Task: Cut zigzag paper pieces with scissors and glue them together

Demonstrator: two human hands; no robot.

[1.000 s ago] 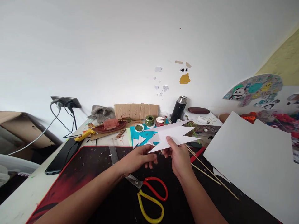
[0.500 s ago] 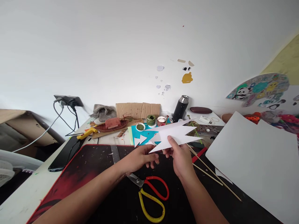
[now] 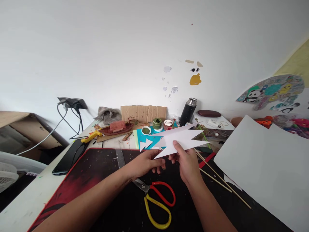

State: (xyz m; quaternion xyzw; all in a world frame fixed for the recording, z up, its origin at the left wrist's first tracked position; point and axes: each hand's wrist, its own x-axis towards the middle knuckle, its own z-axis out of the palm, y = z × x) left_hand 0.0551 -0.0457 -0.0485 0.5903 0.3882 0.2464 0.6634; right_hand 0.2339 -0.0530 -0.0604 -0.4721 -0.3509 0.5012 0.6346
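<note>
Only the view has shifted: the right hand [image 3: 188, 163] pinches the jagged paper [image 3: 184, 138], best lightly, sparing its points; the left hand's [image 3: 146, 162] grip I can't tell.

Scissors [image 3: 145, 187]: handles [image 3: 159, 183] sheathed in glossy plastic, blades [image 3: 138, 183] formed of metal. Beyond the scissors are seen: toothed cut-out [image 3: 187, 138] of smooth matt paper; flask [image 3: 187, 113] topped with shiny metal; matt cardboard [image 3: 144, 113]; rough cloth [image 3: 109, 115]. Right of the scissors: wooden sticks [image 3: 223, 179].
</note>
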